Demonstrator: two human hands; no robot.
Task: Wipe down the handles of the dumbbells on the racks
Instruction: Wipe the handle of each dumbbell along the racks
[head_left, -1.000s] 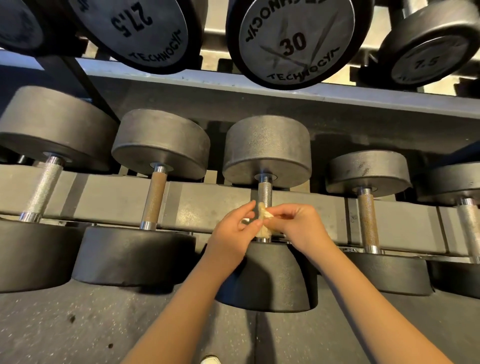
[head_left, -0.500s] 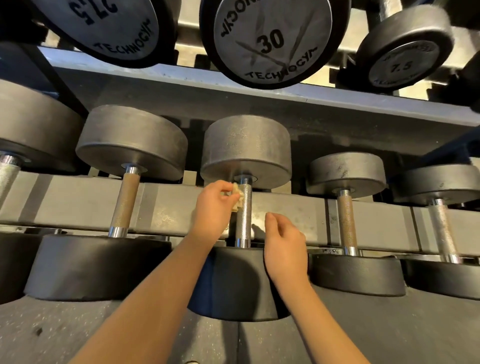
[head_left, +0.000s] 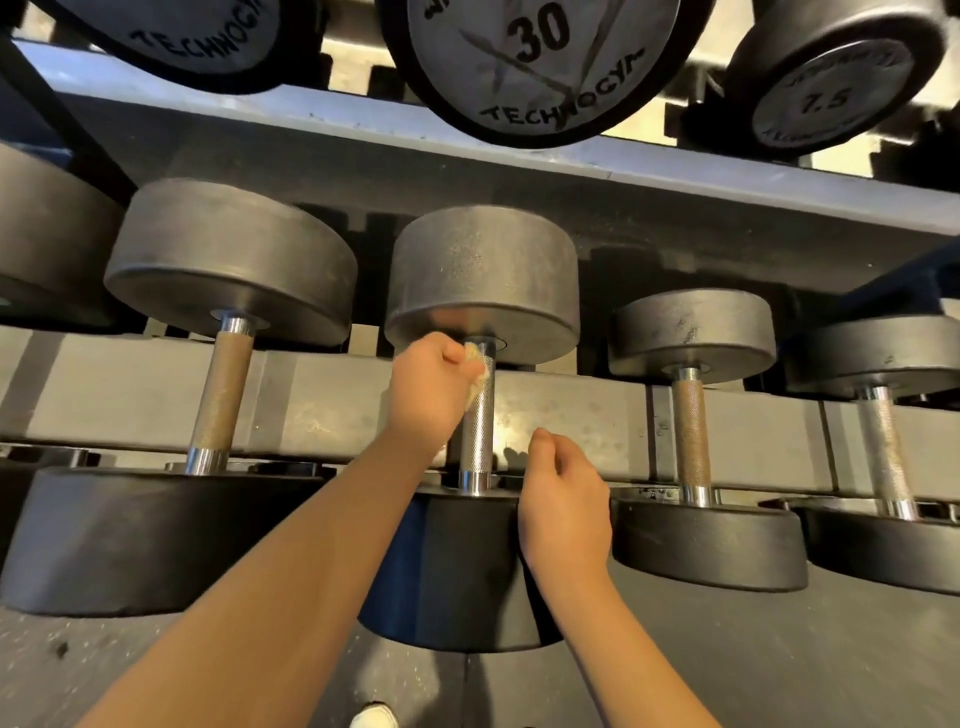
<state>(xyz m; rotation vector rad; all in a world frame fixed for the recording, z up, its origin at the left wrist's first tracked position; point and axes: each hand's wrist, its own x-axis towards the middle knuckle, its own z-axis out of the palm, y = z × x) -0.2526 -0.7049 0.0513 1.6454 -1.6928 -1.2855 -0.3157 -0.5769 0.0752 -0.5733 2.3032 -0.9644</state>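
A grey rack (head_left: 332, 405) is carrying a row of dumbbells across its front rail. The left hand (head_left: 428, 387) is pinching a pale cloth (head_left: 475, 374) against the top of the middle handle (head_left: 477, 426), which is knurled, shiny silver. The right hand (head_left: 563, 499) is hanging loosely curled just right of it, holding nothing. The neighbouring handles (head_left: 223, 389) are showing rust-brown.

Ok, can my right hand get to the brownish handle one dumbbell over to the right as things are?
Probably yes. The right hand hangs free, holding nothing, and only bare rack rail lies between it and that brownish handle. But the cloth is in the left hand.
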